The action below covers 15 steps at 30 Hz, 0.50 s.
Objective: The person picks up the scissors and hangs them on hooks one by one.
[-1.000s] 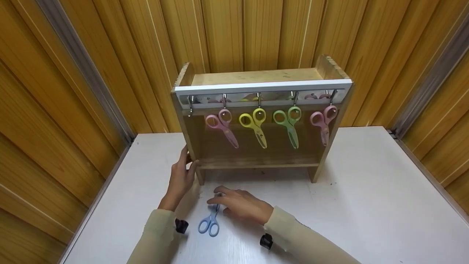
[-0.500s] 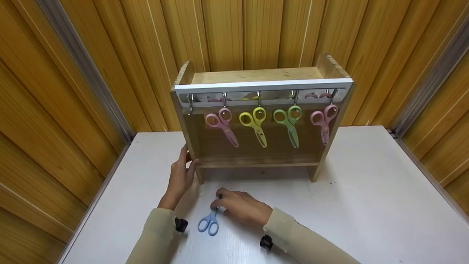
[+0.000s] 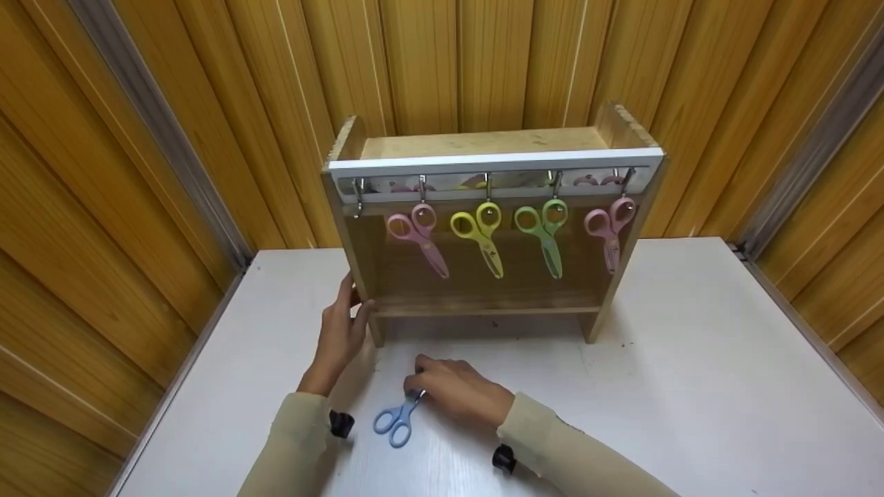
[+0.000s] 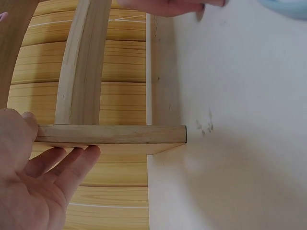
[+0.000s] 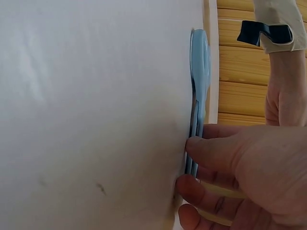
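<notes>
Blue-handled scissors (image 3: 395, 422) lie at the front of the white table, handle loops towards me. My right hand (image 3: 461, 391) pinches them by the blade end between thumb and fingers, which hide most of the blades. In the right wrist view the scissors (image 5: 199, 67) are seen edge-on, close against the tabletop. My left hand (image 3: 338, 335) holds the left side panel of a wooden rack (image 3: 483, 310) low down. The left wrist view has the panel's edge (image 4: 115, 134) between that hand's thumb and its fingers (image 4: 79, 167).
From hooks on the rack's front rail hang pink scissors (image 3: 423, 241), yellow scissors (image 3: 482, 240), green scissors (image 3: 545, 238) and another pink pair (image 3: 609, 235). The leftmost hook (image 3: 358, 199) bears nothing. Wood-patterned walls (image 3: 483, 62) enclose the table (image 3: 690, 386).
My right hand's thumb and fingers have closed on the blade end of the blue scissors. The scissors have turned slightly, blades swinging to the right. My left hand stays on the rack.
</notes>
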Each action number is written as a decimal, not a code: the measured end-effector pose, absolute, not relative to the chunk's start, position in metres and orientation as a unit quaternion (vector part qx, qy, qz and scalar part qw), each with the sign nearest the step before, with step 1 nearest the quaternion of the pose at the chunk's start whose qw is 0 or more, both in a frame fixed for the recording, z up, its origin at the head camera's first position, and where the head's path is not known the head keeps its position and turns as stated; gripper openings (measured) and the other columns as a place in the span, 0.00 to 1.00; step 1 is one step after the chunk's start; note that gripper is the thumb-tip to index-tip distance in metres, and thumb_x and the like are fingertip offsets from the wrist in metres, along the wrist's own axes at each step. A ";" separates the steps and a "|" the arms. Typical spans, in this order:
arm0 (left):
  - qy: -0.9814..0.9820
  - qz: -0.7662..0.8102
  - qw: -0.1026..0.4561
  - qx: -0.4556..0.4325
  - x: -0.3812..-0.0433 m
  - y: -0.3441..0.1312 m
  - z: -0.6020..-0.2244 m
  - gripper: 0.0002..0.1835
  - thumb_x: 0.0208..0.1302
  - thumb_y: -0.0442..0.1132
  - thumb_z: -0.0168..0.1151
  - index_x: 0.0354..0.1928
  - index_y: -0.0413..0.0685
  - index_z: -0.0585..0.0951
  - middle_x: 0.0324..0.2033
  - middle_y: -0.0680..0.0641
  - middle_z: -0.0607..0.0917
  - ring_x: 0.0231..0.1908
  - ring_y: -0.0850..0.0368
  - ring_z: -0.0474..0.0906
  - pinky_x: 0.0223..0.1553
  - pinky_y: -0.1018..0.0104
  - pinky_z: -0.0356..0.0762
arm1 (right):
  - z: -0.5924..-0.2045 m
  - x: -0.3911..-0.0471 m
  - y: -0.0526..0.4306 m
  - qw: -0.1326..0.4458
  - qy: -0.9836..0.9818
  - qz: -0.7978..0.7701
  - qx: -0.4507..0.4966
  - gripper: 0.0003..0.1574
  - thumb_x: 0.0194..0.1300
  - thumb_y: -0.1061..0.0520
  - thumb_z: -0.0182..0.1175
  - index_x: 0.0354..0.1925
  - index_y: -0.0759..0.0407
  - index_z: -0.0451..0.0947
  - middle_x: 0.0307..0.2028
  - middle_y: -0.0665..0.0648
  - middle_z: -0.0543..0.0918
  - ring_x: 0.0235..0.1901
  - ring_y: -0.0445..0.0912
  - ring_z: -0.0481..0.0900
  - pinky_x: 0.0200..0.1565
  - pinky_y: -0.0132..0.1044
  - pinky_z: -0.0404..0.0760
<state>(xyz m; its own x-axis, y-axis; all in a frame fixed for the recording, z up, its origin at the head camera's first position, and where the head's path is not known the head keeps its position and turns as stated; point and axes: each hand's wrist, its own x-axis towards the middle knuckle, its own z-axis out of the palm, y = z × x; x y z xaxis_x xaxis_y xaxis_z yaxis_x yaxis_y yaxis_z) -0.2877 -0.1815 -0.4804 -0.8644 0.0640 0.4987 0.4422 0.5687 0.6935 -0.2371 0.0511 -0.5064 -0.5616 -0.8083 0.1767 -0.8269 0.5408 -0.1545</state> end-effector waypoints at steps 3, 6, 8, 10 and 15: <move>-0.859 -0.440 0.217 -0.148 -0.287 -0.181 -0.481 0.35 0.77 0.35 0.58 0.80 0.52 0.57 0.66 0.38 0.78 0.59 0.43 0.82 0.54 0.48 0.84 | -0.506 -0.237 0.051 0.039 -0.879 0.108 0.463 0.13 0.67 0.59 0.68 0.47 0.44 0.88 0.37 0.49 0.78 0.29 0.38 0.73 0.25 0.27 0.71; -0.860 -0.436 0.218 -0.149 -0.286 -0.181 -0.481 0.35 0.77 0.36 0.58 0.80 0.51 0.56 0.66 0.37 0.78 0.59 0.43 0.82 0.53 0.49 0.85 | -0.507 -0.236 0.050 0.034 -0.882 0.104 0.458 0.13 0.69 0.59 0.66 0.47 0.43 0.88 0.38 0.49 0.78 0.30 0.38 0.74 0.27 0.28 0.74; -0.862 -0.433 0.218 -0.150 -0.286 -0.181 -0.481 0.35 0.77 0.36 0.58 0.80 0.51 0.56 0.66 0.37 0.78 0.59 0.43 0.82 0.53 0.49 0.84 | -0.507 -0.236 0.049 0.033 -0.884 0.103 0.456 0.13 0.70 0.59 0.65 0.48 0.43 0.88 0.39 0.48 0.78 0.30 0.38 0.75 0.28 0.28 0.76; -0.863 -0.432 0.216 -0.147 -0.287 -0.181 -0.481 0.35 0.77 0.37 0.58 0.80 0.52 0.56 0.66 0.37 0.78 0.59 0.43 0.82 0.53 0.50 0.85 | -0.508 -0.236 0.049 0.033 -0.884 0.103 0.455 0.13 0.71 0.59 0.64 0.48 0.43 0.88 0.39 0.48 0.78 0.31 0.38 0.76 0.29 0.28 0.76; -0.861 -0.440 0.210 -0.146 -0.288 -0.181 -0.481 0.35 0.77 0.39 0.57 0.80 0.54 0.55 0.67 0.38 0.77 0.60 0.43 0.81 0.54 0.48 0.84 | -0.508 -0.236 0.050 0.040 -0.882 0.104 0.457 0.12 0.71 0.58 0.64 0.48 0.43 0.88 0.38 0.48 0.77 0.31 0.38 0.75 0.29 0.28 0.76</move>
<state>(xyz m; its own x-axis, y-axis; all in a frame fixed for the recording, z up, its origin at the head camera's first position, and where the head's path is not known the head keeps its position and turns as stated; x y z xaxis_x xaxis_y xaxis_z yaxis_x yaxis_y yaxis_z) -0.2880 -0.1813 -0.4814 -0.8690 0.0676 0.4902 0.4368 0.5706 0.6955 -0.2355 0.0501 -0.5082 -0.5786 -0.7986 0.1658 -0.8153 0.5601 -0.1472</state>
